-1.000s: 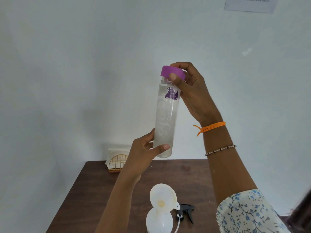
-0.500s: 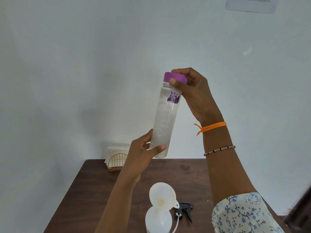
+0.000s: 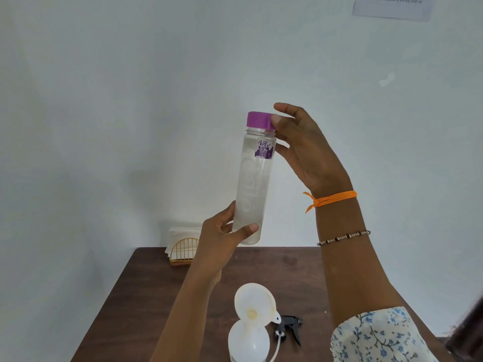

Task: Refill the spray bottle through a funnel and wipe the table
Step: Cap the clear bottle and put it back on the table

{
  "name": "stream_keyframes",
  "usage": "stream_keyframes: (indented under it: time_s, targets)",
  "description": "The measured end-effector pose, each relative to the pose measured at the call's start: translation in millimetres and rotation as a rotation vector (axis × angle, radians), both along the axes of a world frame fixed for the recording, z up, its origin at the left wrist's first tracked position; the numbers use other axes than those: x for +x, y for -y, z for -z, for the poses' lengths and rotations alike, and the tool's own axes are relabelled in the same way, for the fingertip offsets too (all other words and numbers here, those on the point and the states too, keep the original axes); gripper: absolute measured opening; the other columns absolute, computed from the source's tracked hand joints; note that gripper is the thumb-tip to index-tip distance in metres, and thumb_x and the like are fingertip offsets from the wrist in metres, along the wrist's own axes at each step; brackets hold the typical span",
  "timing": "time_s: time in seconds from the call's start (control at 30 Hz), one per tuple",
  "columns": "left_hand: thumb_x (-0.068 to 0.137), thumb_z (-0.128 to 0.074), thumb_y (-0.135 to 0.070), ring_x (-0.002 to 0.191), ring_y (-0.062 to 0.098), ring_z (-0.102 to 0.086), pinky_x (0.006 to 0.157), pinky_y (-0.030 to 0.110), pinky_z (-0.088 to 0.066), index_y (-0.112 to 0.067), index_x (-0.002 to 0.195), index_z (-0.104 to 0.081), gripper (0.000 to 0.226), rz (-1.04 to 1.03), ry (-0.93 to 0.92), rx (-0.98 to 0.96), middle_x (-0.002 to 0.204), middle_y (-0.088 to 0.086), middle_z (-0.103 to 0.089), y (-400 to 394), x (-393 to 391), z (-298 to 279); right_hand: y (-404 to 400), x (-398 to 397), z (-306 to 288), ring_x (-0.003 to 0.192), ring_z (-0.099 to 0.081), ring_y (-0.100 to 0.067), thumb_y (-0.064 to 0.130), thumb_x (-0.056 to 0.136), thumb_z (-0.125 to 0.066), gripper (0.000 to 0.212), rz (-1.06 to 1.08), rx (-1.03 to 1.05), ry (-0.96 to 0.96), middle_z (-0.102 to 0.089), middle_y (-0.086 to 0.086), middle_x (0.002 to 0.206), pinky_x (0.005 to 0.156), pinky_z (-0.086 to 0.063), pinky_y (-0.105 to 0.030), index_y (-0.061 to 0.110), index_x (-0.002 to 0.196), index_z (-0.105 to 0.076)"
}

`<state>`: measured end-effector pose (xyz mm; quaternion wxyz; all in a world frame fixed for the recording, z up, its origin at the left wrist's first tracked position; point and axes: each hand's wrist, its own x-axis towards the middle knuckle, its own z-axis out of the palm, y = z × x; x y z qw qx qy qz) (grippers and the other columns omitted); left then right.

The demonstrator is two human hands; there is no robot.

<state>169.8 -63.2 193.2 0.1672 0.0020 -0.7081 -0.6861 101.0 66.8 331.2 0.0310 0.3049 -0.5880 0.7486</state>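
Note:
A tall clear water bottle (image 3: pixel 253 186) is held upright in the air over the table, my left hand (image 3: pixel 222 239) gripping its base. My right hand (image 3: pixel 303 150) is at its purple cap (image 3: pixel 258 122); the thumb presses the cap's right side and the other fingers spread apart behind it. Below, the white spray bottle (image 3: pixel 248 340) stands on the brown table (image 3: pixel 156 296) with a white funnel (image 3: pixel 254 303) tilted in its neck. The black spray trigger head (image 3: pixel 288 327) with its tube lies on the table to the right of it.
A gold wire holder with white napkins (image 3: pixel 183 246) stands at the table's back left edge against the white wall. A paper sheet (image 3: pixel 394 6) is stuck on the wall at the top right.
The bottle has come lower. My right hand's fingers, earlier wrapped over the cap, have loosened and spread; only the thumb stays on the cap's side.

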Motion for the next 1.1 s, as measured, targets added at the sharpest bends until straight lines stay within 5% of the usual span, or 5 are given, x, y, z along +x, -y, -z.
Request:
stream_keyframes:
  time_s: [0.23, 0.4, 0.57, 0.8, 1.1]
  targets:
    - [0.074, -0.074, -0.014, 0.100, 0.006, -0.063, 0.093, 0.032, -0.049, -0.041, 0.114, -0.055, 0.052, 0.005, -0.006, 0.012, 0.105, -0.022, -0.065, -3.1, 4.1, -1.1, 3.9, -0.6, 0.9, 0.083, -0.059, -0.012, 0.012, 0.093, -0.051, 0.037, -0.030, -0.071, 0.064, -0.062, -0.003, 0.093, 0.084, -0.049, -0.026, 0.007, 0.129, -0.044]
    - [0.073, -0.075, -0.016, 0.105, 0.014, -0.063, 0.097, 0.042, -0.048, -0.042, 0.112, -0.056, 0.050, -0.001, 0.003, 0.009, 0.111, -0.017, -0.065, -4.5, 3.6, -3.3, 3.1, -0.6, -0.6, 0.076, -0.057, -0.010, 0.005, 0.093, -0.048, 0.027, -0.046, -0.121, 0.104, -0.060, -0.004, 0.088, 0.077, -0.050, -0.025, 0.009, 0.120, -0.047]
    - [0.074, -0.074, -0.016, 0.107, 0.016, -0.061, 0.098, 0.044, -0.047, -0.037, 0.118, -0.055, 0.053, -0.008, 0.002, 0.008, 0.116, -0.012, -0.064, -7.2, 2.5, -2.8, 2.5, -0.1, -2.4, 0.085, -0.059, -0.014, 0.011, 0.088, -0.059, 0.042, -0.010, -0.129, 0.096, -0.059, -0.004, 0.092, 0.082, -0.051, -0.031, 0.011, 0.126, -0.040]
    - [0.073, -0.075, -0.015, 0.106, 0.018, -0.063, 0.097, 0.046, -0.049, -0.034, 0.121, -0.057, 0.054, 0.002, 0.003, 0.010, 0.117, -0.008, -0.065, -9.2, 0.1, -0.7, -0.6, -3.8, -0.7, 0.080, -0.054, -0.016, 0.004, 0.094, -0.042, 0.027, -0.099, -0.242, 0.209, -0.056, -0.006, 0.091, 0.074, -0.048, -0.029, 0.008, 0.121, -0.046]
    - [0.074, -0.074, -0.014, 0.101, 0.008, -0.063, 0.096, 0.036, -0.050, -0.030, 0.124, -0.056, 0.056, 0.011, -0.002, 0.004, 0.108, -0.019, -0.065, -9.2, 0.9, 1.4, 1.7, -4.7, 1.5, 0.084, -0.058, -0.019, 0.001, 0.085, -0.059, 0.051, -0.097, -0.201, 0.195, -0.060, -0.008, 0.094, 0.073, -0.053, -0.027, 0.015, 0.128, -0.035]
